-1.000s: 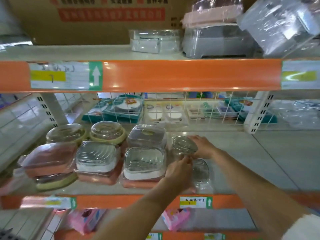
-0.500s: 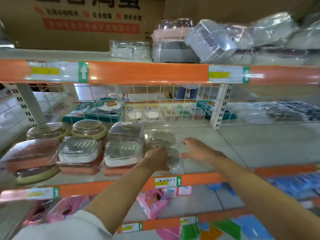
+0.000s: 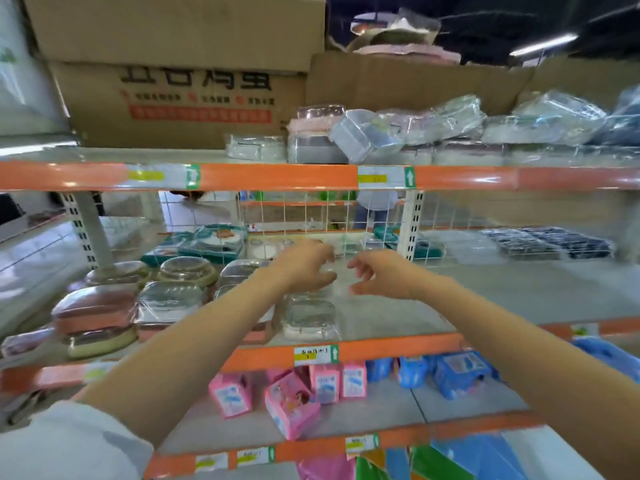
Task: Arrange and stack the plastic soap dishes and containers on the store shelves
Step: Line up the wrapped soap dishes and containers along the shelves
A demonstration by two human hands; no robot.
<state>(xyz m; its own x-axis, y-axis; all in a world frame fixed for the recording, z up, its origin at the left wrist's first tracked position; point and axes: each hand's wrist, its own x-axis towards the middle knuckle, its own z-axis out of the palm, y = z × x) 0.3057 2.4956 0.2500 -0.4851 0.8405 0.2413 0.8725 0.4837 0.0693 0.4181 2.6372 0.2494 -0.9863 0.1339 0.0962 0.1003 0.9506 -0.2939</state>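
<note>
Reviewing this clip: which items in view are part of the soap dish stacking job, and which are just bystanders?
Part of the job:
- clear soap dish at the middle shelf's front edge
- stacked pink and cream dishes on the left
- wrapped containers on the top shelf
- left hand and right hand, both raised above the shelf

Bystanders:
- cardboard box
- pink packs and blue packs below

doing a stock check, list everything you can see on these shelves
soap dishes: several, clear lids on pink, white, olive bases, middle shelf left
clear dish: one, front edge, middle shelf
wrapped containers: many, clear and grey, top shelf
cardboard boxes: three or more, brown, top shelf
pink boxes: several, lower shelf
blue packs: several, lower shelf right
left hand: fingers loosely curled, above the dishes
right hand: fingers loosely curled, empty
</note>
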